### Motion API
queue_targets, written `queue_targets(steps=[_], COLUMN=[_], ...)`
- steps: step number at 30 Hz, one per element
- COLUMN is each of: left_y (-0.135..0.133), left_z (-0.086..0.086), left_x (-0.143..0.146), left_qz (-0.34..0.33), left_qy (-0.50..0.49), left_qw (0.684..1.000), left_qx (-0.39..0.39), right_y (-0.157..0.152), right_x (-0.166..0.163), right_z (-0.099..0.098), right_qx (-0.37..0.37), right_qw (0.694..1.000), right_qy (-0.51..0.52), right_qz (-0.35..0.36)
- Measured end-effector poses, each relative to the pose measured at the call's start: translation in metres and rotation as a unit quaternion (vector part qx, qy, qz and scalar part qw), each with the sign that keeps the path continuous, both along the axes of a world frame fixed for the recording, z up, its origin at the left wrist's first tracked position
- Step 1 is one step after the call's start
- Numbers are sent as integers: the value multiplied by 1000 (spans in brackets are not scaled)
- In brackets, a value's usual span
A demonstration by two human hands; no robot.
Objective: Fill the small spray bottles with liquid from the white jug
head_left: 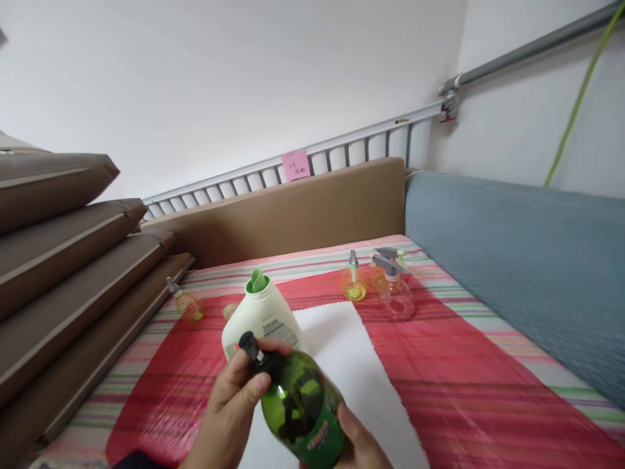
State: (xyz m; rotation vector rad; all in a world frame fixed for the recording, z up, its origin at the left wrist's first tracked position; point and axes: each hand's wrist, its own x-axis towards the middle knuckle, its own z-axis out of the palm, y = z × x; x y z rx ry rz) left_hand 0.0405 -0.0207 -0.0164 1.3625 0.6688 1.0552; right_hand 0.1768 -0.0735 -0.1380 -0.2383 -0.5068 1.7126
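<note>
A green translucent pump bottle (307, 407) with a black pump top (250, 345) is held tilted, its top toward the upper left. My left hand (232, 400) is closed around the neck and collar of this bottle, thumb and fingers on either side. Around the lower body, by the green label, my right hand (359, 440) grips the same bottle; part of that hand is out of the picture. Just behind it stands a white jug (266, 312) with a green pouring spout (257, 281) showing at its mouth. Under the bottle lies a white sheet (361, 365) with a scalloped edge.
Small spray bottles stand on the red plastic cover (469, 365): an amber one (353, 286), a pinkish clear one (397, 301), another behind. One more (187, 305) leans at left. Stacked brown cushions (73, 241) line the left, a blue-grey padded surface (517, 254) the right, a brown padded board (303, 205) the back.
</note>
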Motion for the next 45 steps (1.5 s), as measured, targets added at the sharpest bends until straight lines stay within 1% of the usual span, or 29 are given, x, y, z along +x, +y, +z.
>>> queue_targets(steps=[1, 3, 4, 5, 6, 8, 10, 12, 15, 17, 20, 21, 22, 24, 26, 27, 29, 32, 34, 37, 39, 42, 43, 45], left_y=[0, -2, -3, -3, -3, -2, 2, 5, 7, 6, 6, 7, 7, 8, 7, 6, 5, 4, 6, 7, 7, 5, 4, 4], left_z=[-1, -4, -5, -6, -6, -4, -2, 0, 1, 3, 6, 7, 7, 6, 6, 5, 6, 6, 5, 0, -1, -1, 0, 2], left_x=[3, 10, 13, 16, 18, 20, 21, 22, 25, 26, 21, 19, 17, 14, 13, 13, 14, 15, 14, 14, 14, 17, 18, 19], left_qz=[24, 75, 95, 105, 104, 78, 62, 80, 122, 101, 28, 18, 21, 60, 99, 104, 82, 34, 45, 95, 88, 48, 47, 68], left_qy=[-12, -23, -27, -30, -33, -32, -29, -33, -49, -49, -42, -41, -38, -31, -24, -22, -25, -42, -44, -24, -17, -32, -39, -55], left_qw=[1000, 997, 995, 994, 993, 993, 995, 994, 990, 993, 997, 998, 998, 997, 994, 994, 996, 997, 997, 995, 996, 997, 997, 995], left_qx=[4, -3, -15, -32, -51, -79, -78, -64, -47, -42, -51, -52, -52, -43, -28, -20, -19, -49, -48, -11, -14, -46, -50, -44], right_y=[0, 1, 1, 2, 2, 2, 1, 1, 1, 2, 5, 5, 6, 6, 5, 4, 2, -1, -2, -1, 0, -1, -1, -2], right_x=[-1, -3, -3, -3, -2, 1, 4, 5, 5, 4, 4, 4, 4, 4, 3, 3, 3, 4, 5, 7, 8, 11, 11, 12], right_z=[4, 11, 12, 13, 13, 12, 12, 13, 13, 11, 9, 8, 8, 8, 8, 9, 10, 12, 12, 11, 10, 12, 13, 16], right_qx=[18, 40, 41, 36, 29, 25, 37, 44, 31, 30, 56, 66, 75, 80, 73, 68, 58, 51, 49, 37, 31, 38, 41, 42], right_qw=[998, 985, 980, 980, 985, 994, 996, 995, 993, 993, 995, 995, 995, 994, 993, 993, 994, 995, 995, 995, 995, 996, 996, 996], right_qy=[-16, -38, -40, -36, -26, -8, -6, -14, -24, -22, -10, -11, -14, -23, -27, -27, -24, -21, -24, -25, -20, -24, -28, -31], right_qz=[-56, -165, -192, -192, -169, -105, -81, -91, -113, -114, -87, -77, -71, -74, -87, -90, -86, -81, -84, -87, -87, -78, -74, -71])
